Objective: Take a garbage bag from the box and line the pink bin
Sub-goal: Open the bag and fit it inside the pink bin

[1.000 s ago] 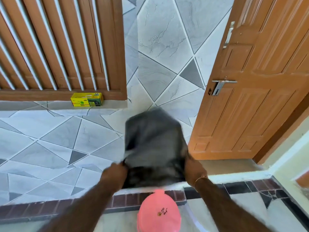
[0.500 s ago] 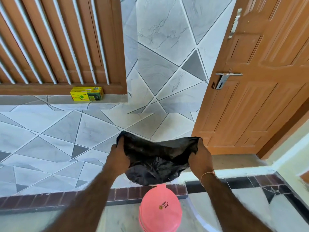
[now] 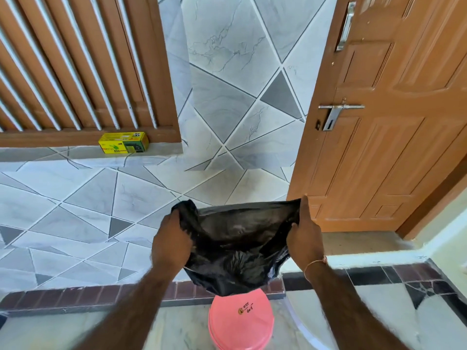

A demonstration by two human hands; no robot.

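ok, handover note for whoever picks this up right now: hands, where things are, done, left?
Left hand grips the left edge of the black bag; right hand pinches the right edge. The bag's mouth is held stretched open between them, above the pink bin.
Bin sits on the floor with its lid closed. Yellow box sits on the ledge below the slatted panel.
Done: bag out of the box and opened.
Left: open the bin, lower the bag in, fold its edge over the rim.
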